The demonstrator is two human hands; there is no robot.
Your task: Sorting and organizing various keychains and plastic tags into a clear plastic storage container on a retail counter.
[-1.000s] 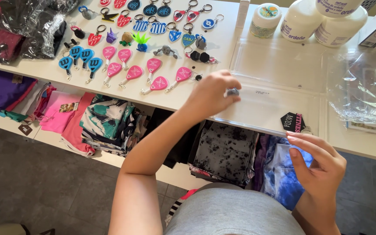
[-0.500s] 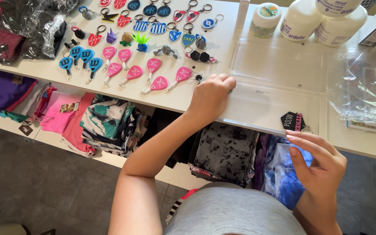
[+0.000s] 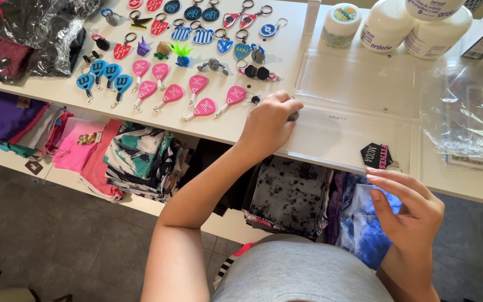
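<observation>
Left grip (image 3: 269,124) closes on a small dark round piece (image 3: 293,116); right hand (image 3: 408,210) hangs open.

left hand (image 3: 269,124) fingers curled, right hand (image 3: 406,210) open

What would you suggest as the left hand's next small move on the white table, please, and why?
Probably lift the small dark object slightly. The left hand is curled over it at the edge of the clear plastic tray, beside the pink racket-shaped keychains, and hides it; the right hand waits open below the table edge.
</observation>
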